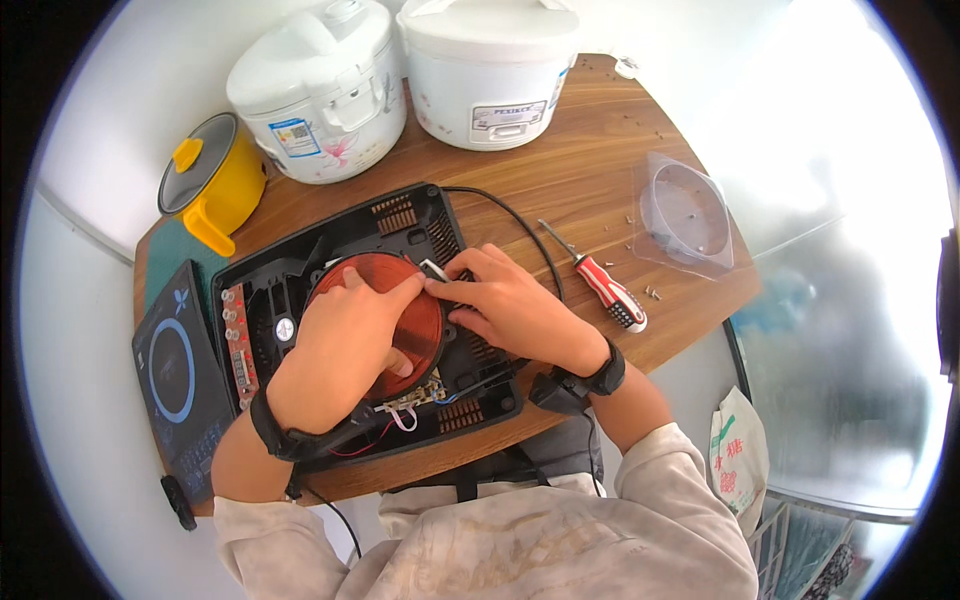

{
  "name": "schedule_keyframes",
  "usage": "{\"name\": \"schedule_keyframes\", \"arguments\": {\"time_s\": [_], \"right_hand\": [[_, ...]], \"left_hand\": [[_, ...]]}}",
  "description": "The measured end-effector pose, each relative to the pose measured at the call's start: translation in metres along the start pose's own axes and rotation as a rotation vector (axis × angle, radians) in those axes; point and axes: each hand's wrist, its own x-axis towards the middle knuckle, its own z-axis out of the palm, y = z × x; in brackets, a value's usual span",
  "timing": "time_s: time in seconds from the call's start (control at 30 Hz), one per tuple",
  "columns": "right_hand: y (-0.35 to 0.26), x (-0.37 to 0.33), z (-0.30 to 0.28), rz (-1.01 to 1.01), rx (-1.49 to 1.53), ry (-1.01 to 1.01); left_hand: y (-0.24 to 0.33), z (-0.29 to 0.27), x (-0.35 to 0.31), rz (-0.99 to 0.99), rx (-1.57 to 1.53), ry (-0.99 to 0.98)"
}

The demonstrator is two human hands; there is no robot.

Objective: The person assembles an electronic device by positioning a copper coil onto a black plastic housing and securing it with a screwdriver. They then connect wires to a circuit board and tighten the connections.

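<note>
An opened induction cooker's black lower housing [335,222] lies on the table with a round copper-red coil [418,330] inside. My left hand [345,325] rests across the coil, fingers spread, its thumb on the near part. At the coil's upper right edge, my right hand [510,300] pinches a small white strip-like piece [433,270]; its exact kind is hard to make out. The left fingertips almost meet the right ones there. A red button board [238,345] sits along the housing's left side, and a circuit board [415,395] shows partly below the coil.
The cooker's black top panel [175,370] leans left of the housing. A red-and-white screwdriver [610,290] lies right, near loose screws [653,293] and a clear plastic tray [688,215]. Behind stand two white rice cookers [325,95] and a yellow pot [222,190]. A black cord [520,215] curves from the housing.
</note>
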Motion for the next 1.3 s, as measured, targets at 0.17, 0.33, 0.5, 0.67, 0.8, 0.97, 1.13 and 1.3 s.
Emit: {"name": "schedule_keyframes", "arguments": {"time_s": [0.17,0.33,0.5,0.67,0.8,0.97,1.13,1.3], "right_hand": [[0.004,-0.002,0.005,-0.014,-0.039,-0.017],[0.003,-0.002,0.004,-0.012,-0.048,-0.007],[0.004,-0.005,0.002,-0.021,-0.071,-0.002],[-0.025,-0.019,-0.038,0.115,-0.123,0.013],[-0.017,-0.063,-0.101,0.361,-0.267,0.371],[0.024,-0.132,-0.142,0.607,-0.537,0.355],[0.035,-0.165,-0.130,0.741,-0.508,0.305],[0.038,-0.177,-0.109,0.777,-0.437,0.303]], "left_hand": [[0.004,0.006,-0.005,0.028,0.041,0.110],[0.005,0.010,-0.003,0.046,0.079,0.132],[0.004,0.010,-0.002,0.079,0.092,0.150],[-0.003,0.011,-0.006,0.104,0.103,0.168],[0.000,0.014,-0.004,0.078,0.118,0.153],[0.000,0.013,-0.001,0.112,0.127,0.156],[-0.004,0.018,-0.002,0.133,0.142,0.186],[-0.003,0.016,-0.003,0.145,0.158,0.199]]}}
